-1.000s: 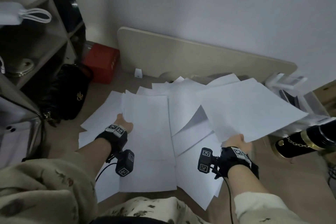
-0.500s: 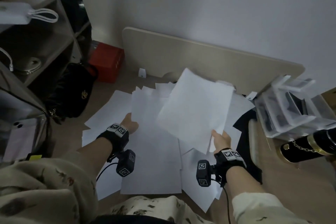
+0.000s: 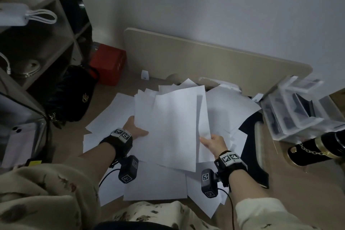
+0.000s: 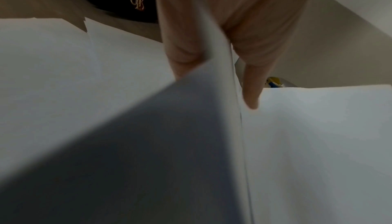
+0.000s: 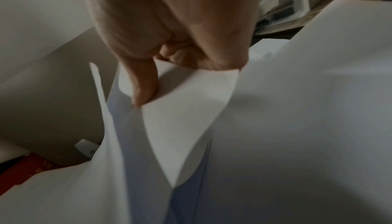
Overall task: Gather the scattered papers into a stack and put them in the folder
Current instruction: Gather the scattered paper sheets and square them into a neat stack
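Several white papers [image 3: 155, 188] lie scattered and overlapping on the floor in front of me. My left hand [image 3: 137, 129] grips the left edge of a raised bundle of sheets [image 3: 173, 127]; in the left wrist view the paper edge [image 4: 220, 46] runs between thumb and fingers of that hand [image 4: 216, 85]. My right hand [image 3: 212, 143] pinches the right edge of the same bundle, and in the right wrist view this hand [image 5: 176, 76] has its thumb on a sheet corner [image 5: 180, 110]. A dark folder [image 3: 252, 129] lies partly under papers at the right.
A black handbag [image 3: 74, 95] and a red box [image 3: 108, 63] sit at the left by a shelf unit [image 3: 46, 43]. A beige board [image 3: 205, 61] leans on the wall behind. Clear plastic drawers [image 3: 298, 106] and a black cylinder with a gold chain [image 3: 317, 147] stand at the right.
My right hand swung its sheet from the right over to the left, onto the sheets my left hand holds. The dark folder came into view where that sheet had covered it.
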Tool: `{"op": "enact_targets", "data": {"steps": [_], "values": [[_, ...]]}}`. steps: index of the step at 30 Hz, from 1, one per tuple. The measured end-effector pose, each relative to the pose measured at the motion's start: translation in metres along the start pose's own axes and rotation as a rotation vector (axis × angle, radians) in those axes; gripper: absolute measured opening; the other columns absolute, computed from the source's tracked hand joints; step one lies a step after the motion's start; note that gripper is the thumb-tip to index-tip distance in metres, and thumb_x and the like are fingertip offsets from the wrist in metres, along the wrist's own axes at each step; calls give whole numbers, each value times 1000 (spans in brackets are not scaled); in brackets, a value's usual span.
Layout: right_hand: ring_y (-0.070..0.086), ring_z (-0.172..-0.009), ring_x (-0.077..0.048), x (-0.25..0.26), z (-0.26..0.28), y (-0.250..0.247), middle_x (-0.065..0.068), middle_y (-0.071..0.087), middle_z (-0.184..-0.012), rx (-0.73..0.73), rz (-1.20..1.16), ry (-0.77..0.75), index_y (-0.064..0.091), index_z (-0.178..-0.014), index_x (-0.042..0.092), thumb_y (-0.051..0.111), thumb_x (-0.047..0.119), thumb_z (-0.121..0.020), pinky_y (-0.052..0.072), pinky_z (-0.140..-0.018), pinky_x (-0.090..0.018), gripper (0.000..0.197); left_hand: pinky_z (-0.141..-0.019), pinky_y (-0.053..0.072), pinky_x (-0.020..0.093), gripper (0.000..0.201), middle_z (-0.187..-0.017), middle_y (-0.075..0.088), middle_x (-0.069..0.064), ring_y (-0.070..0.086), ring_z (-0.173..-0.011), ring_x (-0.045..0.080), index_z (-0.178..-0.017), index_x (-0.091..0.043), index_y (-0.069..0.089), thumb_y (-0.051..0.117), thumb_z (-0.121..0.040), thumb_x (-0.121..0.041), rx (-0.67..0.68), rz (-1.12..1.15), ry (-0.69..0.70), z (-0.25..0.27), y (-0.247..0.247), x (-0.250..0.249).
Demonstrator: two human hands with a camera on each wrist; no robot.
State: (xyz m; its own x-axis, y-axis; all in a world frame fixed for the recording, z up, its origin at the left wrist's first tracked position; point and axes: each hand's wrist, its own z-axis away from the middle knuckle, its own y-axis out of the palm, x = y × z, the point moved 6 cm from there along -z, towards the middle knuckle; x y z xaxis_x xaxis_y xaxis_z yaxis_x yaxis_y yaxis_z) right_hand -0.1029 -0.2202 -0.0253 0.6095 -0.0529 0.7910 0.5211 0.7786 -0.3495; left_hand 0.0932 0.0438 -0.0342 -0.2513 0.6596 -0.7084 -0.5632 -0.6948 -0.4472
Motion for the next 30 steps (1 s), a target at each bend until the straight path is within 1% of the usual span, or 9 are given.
{"op": "enact_targets", "data": {"steps": [2,5,9,13,17,19,22,27,30], "values": [[54,-76,-21,10,1,-6,-15,64,-81,-51,-35,-54,64,-72,3,71,8,-82,47,-69,-32,13,-100,43,42,79,-129,51,17,51,-118,33,-135,-3,35,79,-70,-5,-13,-17,-6,0,1,1],[48,-72,-20,32,5,-15,-8,55,-70,-130,-146,-145,55,-64,6,71,7,-82,40,-62,-28,24,-95,43,37,75,-127,51,19,52,-116,34,-135,-2,33,75,-73,1,-16,-1,-16,1,3,0],[57,-68,-18,72,15,-19,-3,63,-67,-169,-269,-273,63,-64,10,73,7,-80,47,-69,-30,19,-96,42,38,72,-127,50,20,51,-117,36,-137,-1,30,69,-77,4,-6,-2,-24,3,3,-1],[61,-62,-6,114,28,-12,10,69,-65,-143,-440,-369,69,-70,14,75,5,-77,48,-65,-24,13,-97,41,36,72,-127,51,20,51,-118,35,-139,-3,28,67,-79,3,1,-22,-44,3,3,1],[67,-69,-6,142,42,-5,7,74,-74,-62,-665,-424,71,-76,15,78,10,-65,53,-65,-21,14,-97,41,35,70,-129,51,18,50,-119,34,-139,-3,28,67,-81,0,4,-47,-59,3,3,1],[69,-71,-6,144,43,-7,7,74,-75,-41,-753,-420,70,-79,16,77,14,-60,55,-66,-22,20,-97,40,35,70,-130,49,18,49,-120,34,-139,-1,27,67,-81,-2,10,-60,-56,1,3,2],[69,-80,-11,128,35,-13,6,74,-82,-114,-774,-352,68,-85,15,83,24,-56,55,-78,-29,34,-98,41,35,67,-130,50,19,50,-119,34,-138,-1,30,66,-82,-2,6,-69,-54,-2,2,3],[65,-84,-17,82,20,-11,-7,72,-94,-276,-485,-214,67,-80,15,80,19,-75,52,-82,-30,14,-90,44,33,48,-119,55,16,54,-115,34,-127,1,42,61,-83,-4,-13,-89,-25,-3,1,2],[63,-80,-24,51,9,-7,-11,70,-93,-335,-300,-85,66,-84,-1,76,33,-79,51,-84,-35,36,-97,43,36,44,-123,54,17,52,-118,35,-129,2,40,55,-88,-5,-64,-75,-27,-4,-2,2]]}}
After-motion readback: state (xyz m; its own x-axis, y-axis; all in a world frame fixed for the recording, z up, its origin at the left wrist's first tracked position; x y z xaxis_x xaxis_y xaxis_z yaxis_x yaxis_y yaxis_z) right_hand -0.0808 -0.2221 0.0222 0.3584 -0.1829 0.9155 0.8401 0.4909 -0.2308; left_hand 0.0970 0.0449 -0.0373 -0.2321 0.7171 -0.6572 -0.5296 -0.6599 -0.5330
